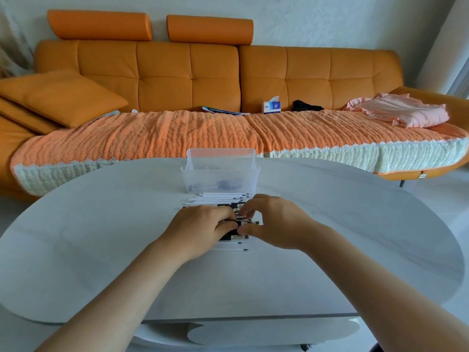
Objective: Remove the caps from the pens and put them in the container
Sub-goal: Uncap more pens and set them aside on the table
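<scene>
I get soft, even daylight, brighter at the right; the table (355, 224) edge and sofa (162, 72) bow from wide-angle distortion.

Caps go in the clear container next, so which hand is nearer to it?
Right. The right hand sits by the front right corner of the clear container; the left hand lies farther back, over the pens.

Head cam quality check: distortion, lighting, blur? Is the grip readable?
Head view: strong fisheye, table edge and sofa bow. Head view: soft even daylight, no glare, faint shadows only. Head view: left hand and right hand both pinch pens, but detail there is too small and soft to tell; the container has a ribbed wall that blurs its contents.
</scene>
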A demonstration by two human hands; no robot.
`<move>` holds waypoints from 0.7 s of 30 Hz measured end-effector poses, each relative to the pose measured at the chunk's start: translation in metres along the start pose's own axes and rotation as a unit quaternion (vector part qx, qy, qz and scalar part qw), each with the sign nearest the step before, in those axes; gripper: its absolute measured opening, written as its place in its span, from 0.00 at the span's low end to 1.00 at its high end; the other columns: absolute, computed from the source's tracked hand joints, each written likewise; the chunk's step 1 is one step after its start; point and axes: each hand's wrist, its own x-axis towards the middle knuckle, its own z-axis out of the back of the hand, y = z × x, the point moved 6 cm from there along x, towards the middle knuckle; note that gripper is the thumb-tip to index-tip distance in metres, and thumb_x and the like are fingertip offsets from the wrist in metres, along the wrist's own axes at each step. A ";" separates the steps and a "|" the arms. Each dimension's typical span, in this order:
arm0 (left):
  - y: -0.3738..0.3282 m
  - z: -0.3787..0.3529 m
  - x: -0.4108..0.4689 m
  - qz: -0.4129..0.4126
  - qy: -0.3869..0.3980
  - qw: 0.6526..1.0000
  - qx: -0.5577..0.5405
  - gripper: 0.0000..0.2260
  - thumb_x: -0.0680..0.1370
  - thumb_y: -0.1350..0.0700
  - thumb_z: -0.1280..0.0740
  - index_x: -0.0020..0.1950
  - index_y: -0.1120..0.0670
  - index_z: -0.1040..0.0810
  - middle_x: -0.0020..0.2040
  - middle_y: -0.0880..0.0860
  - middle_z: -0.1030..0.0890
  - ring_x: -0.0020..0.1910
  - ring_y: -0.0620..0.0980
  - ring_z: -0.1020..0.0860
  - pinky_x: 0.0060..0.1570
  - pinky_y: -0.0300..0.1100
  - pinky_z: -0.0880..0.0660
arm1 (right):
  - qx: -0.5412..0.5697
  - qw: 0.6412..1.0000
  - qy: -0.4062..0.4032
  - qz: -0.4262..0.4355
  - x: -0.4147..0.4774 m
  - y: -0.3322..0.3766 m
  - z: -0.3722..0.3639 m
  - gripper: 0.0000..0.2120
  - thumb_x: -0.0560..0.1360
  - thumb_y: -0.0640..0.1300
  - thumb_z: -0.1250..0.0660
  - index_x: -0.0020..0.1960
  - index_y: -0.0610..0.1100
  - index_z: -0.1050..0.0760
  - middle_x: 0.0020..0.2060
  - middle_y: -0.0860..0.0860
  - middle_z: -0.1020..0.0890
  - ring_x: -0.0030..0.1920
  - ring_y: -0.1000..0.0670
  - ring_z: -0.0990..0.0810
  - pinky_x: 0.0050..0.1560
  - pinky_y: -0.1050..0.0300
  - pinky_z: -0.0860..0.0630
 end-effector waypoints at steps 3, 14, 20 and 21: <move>0.002 -0.003 0.001 0.003 0.005 1.000 0.010 0.12 0.81 0.42 0.42 0.52 0.44 0.21 0.43 0.44 0.20 0.44 0.45 0.23 0.43 0.43 0.27 | -0.006 1.000 0.014 -0.002 0.001 -0.002 0.000 0.10 0.79 0.57 0.36 0.54 0.55 0.19 0.49 0.58 0.20 0.44 0.56 0.26 0.44 0.58 0.29; 0.001 -0.002 0.001 0.003 0.003 1.000 0.002 0.09 0.78 0.39 0.37 0.53 0.40 0.25 0.43 0.42 0.21 0.42 0.43 0.23 0.40 0.40 0.28 | -0.011 1.000 -0.025 -0.009 -0.003 -0.004 0.007 0.06 0.75 0.55 0.30 0.49 0.54 0.20 0.45 0.60 0.19 0.46 0.55 0.23 0.47 0.54 0.24; 0.021 0.001 -0.004 0.021 0.015 1.000 -0.003 0.08 0.80 0.43 0.39 0.54 0.41 0.22 0.47 0.38 0.21 0.46 0.41 0.25 0.42 0.40 0.30 | -0.018 0.999 -0.014 -0.033 -0.007 -0.015 0.010 0.06 0.77 0.54 0.32 0.50 0.54 0.19 0.47 0.59 0.19 0.46 0.54 0.23 0.47 0.54 0.23; 0.025 0.004 -0.006 0.024 0.014 1.000 -0.001 0.08 0.80 0.43 0.39 0.54 0.41 0.22 0.46 0.37 0.22 0.45 0.40 0.26 0.41 0.39 0.32 | -0.021 0.999 -0.015 -0.043 -0.009 -0.018 0.011 0.06 0.78 0.53 0.33 0.50 0.54 0.19 0.47 0.58 0.19 0.47 0.54 0.22 0.47 0.54 0.23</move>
